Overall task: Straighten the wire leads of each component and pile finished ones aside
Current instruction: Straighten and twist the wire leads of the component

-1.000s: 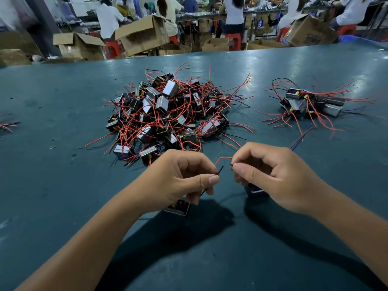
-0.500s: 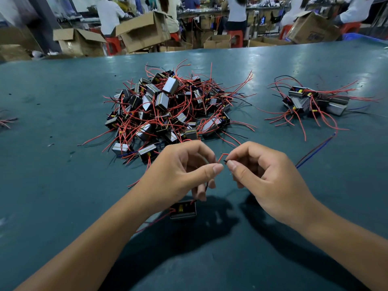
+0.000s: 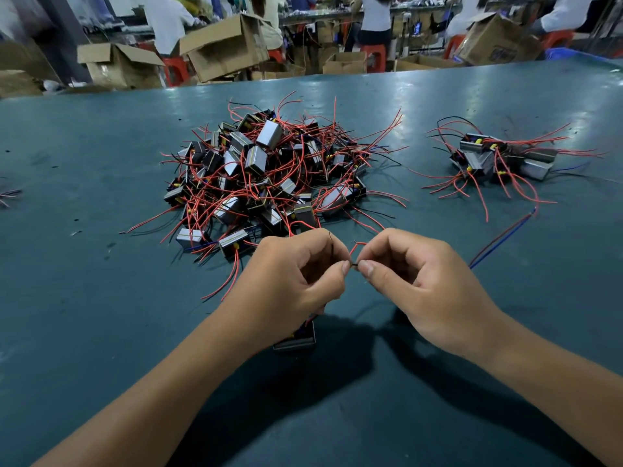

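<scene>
My left hand and my right hand meet thumb to thumb above the green table. Both pinch a thin black wire lead between thumb and forefinger. The lead's component, a small black block, hangs or rests below my left hand, partly hidden by it. A red lead loops just above my fingertips. A large tangled heap of components with red leads lies beyond my hands. A smaller pile of components lies at the right.
A loose blue and red wire pair runs across the table right of my right hand. A few wire ends show at the left edge. Cardboard boxes and seated people are beyond the table's far edge.
My hands have drawn closer together until the thumbs almost touch on the black lead. The component under my left hand has shifted slightly to the right.
</scene>
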Demonstrator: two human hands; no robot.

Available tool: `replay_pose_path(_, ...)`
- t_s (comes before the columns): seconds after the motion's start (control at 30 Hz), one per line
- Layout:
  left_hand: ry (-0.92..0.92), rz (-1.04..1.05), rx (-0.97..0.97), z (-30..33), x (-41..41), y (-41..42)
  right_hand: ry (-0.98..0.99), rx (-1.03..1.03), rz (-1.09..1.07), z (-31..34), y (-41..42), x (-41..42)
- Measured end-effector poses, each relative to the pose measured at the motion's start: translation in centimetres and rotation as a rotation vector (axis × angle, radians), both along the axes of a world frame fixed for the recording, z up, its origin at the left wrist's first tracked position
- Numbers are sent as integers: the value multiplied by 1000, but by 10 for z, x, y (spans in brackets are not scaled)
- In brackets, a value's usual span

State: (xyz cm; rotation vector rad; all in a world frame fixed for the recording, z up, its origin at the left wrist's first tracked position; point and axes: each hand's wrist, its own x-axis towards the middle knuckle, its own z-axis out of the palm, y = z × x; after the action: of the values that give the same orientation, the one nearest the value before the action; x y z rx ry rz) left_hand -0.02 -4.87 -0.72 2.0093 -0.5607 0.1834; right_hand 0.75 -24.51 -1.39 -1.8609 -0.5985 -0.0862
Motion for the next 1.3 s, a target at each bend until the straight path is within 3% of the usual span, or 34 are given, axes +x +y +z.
replay_pose_path(0.23, -127, 65, 122, 2, 0, -3, -7, -36, 11, 3, -1, 1)
replay_pose_path(0.73, -191, -46, 186, -1, 4, 4, 46, -3, 58, 3, -3, 2)
replay_pose_path(0.93, -103, 15, 121, 1, 0, -2, 24, -25, 50, 2, -4, 2)
replay_pose_path(1.17, 183, -65, -72, 1, 3, 3, -31, -73, 41, 1, -6, 2)
replay_pose_path(1.3, 61, -89, 78, 2, 3, 4, -24, -76, 43, 1, -7, 3)
